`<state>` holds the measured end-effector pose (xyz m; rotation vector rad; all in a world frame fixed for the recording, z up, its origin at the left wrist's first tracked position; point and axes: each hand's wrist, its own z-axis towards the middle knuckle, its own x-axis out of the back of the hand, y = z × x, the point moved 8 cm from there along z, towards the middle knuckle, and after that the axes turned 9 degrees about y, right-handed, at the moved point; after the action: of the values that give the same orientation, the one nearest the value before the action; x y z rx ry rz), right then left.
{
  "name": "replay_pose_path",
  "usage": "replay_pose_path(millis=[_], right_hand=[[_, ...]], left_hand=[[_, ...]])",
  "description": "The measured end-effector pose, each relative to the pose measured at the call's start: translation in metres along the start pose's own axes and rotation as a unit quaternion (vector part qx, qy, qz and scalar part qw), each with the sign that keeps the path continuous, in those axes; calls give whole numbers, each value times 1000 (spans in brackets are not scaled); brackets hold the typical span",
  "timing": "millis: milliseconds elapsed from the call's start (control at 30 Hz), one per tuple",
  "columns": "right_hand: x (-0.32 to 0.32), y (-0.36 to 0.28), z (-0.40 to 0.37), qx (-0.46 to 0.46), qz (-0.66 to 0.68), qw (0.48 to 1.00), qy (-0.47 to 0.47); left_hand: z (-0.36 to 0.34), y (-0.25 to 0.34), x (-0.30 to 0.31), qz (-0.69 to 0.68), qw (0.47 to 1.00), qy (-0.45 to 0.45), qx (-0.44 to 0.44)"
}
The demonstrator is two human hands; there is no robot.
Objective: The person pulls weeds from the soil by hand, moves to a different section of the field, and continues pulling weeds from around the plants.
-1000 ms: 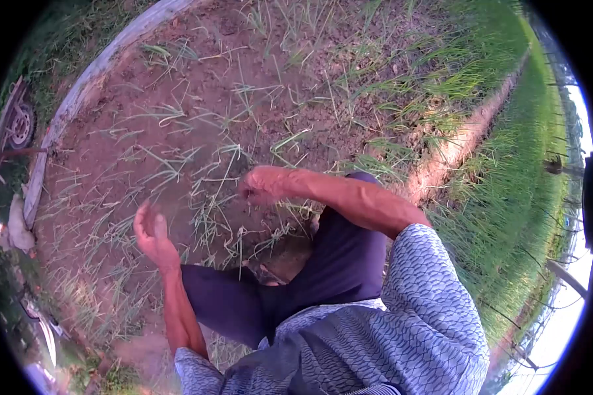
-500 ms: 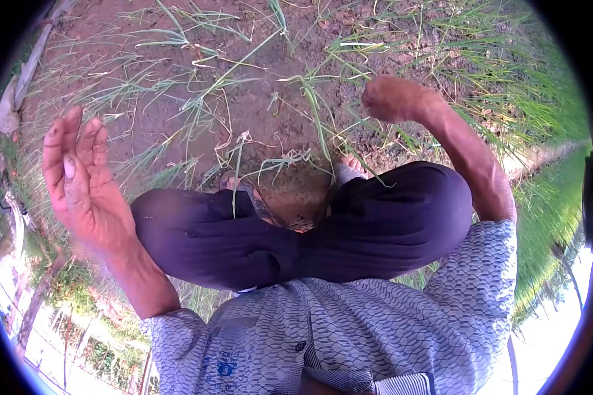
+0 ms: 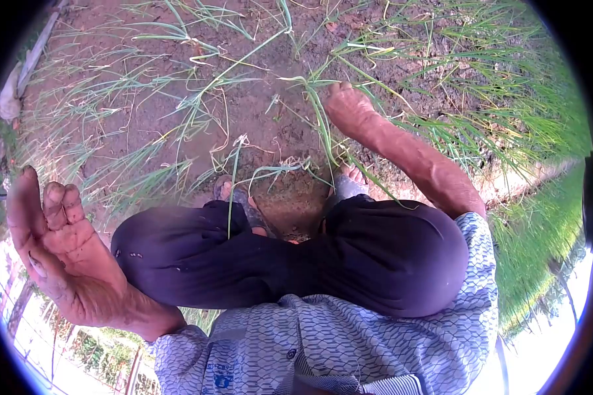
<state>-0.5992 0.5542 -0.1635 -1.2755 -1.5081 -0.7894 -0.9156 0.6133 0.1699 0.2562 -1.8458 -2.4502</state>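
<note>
My left hand [image 3: 69, 257] is raised beside my left knee, palm turned up and fingers apart, with nothing in it. Soil marks its fingers and palm. My right hand [image 3: 349, 108] reaches low over the muddy ground with its fingers curled closed. Whatever it may hold is hidden under the fingers. Just left of it bends a green onion-like plant [image 3: 316, 108] with long narrow leaves. More such leaves [image 3: 201, 99] sprawl over the mud left of centre.
My bent knees in dark trousers [image 3: 402, 257] and bare feet [image 3: 352, 174] are close below the hands. Wet brown soil [image 3: 263, 118] lies ahead. Dense grass-like green growth [image 3: 540, 224] fills the right side. A pale pole [image 3: 39, 49] lies at the far left.
My right hand has moved left, close to the leaning plant. My left hand has come lower and further left, still spread. The view has shifted slightly.
</note>
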Motion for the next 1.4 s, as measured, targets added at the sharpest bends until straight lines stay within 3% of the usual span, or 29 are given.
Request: replay_pose_path(millis=[67,100,200,300,433,533,700,833,933,1233,1400], right_hand=[[-27,7,16,3,21,999,-41],[-31,16,22,-7,38,999,36],[-48,67,43,-112,139,982,63],[-44,95,52,-148,162,974,63],[-42,87,44,-131,24,990,46],[-47,74,47,-108,26,993,26],[-58,72,46,-89,39,991,91],[-69,112,49,-262,126,955,55],[-53,151,41,-361,219,893,156],[-72,130,72,-225,42,967,109],[-80,145,68,-142,102,981,82]], left_hand=[[-1,-2,3,34,998,-47,-1],[-3,-1,5,71,996,-55,-6],[-5,2,15,133,991,-26,-18],[-4,4,16,139,990,-18,-19],[-7,5,17,142,990,-21,-13],[-9,4,12,147,987,-57,-17],[-11,1,10,195,980,-29,-18],[-13,-1,7,218,976,-18,-17],[-13,-1,7,224,974,-12,-12],[-10,-5,0,263,965,-15,-2],[-10,-3,6,268,963,1,-8]])
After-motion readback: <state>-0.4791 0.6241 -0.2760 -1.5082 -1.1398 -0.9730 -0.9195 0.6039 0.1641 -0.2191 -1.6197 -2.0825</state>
